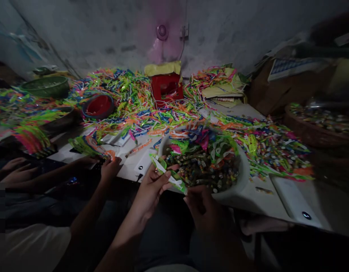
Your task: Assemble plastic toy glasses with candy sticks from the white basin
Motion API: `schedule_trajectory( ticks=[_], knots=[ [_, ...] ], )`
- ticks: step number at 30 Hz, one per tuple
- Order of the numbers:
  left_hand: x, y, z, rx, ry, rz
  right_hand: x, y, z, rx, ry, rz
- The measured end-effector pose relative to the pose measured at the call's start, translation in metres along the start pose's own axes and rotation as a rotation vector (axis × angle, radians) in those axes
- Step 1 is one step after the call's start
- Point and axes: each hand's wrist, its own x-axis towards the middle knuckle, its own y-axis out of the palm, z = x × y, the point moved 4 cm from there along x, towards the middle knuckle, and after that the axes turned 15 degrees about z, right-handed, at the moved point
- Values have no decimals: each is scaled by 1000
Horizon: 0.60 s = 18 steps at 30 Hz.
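In front of me, my left hand [152, 187] is closed round a limp green-and-white plastic strip [174, 179] that slants down to the right. My right hand [204, 204], in shadow, pinches the strip's lower end. Just behind both hands stands a large white basin [244, 166]. It holds many small dark, patterned cylindrical pieces [197, 166], with pink, blue, green and orange strips [204, 138] draped over its far side. What the small pieces are, I cannot make out in this dim light.
Co-workers' hands [110, 168] hold strips at the left. Heaps of coloured strips [126, 88] cover the table back. A red stool-like object [165, 88], a green basket [46, 87] and a red bowl [99, 105] stand among them. A white box [296, 202] lies right, near a brown basket [318, 132].
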Motion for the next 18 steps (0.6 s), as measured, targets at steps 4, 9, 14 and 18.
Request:
schedule_trajectory(
  ticks=[4, 9, 14, 18],
  knots=[
    [-1, 1, 0, 10, 7, 11, 0, -2, 2, -28, 19, -9],
    [0, -1, 5, 17, 22, 23, 0, -2, 1, -113, 14, 22],
    [1, 3, 10, 20, 28, 41, -1, -1, -1, -173, 23, 18],
    [1, 7, 11, 38, 40, 9, 4, 4, -18, 73, 99, 92]
  ],
)
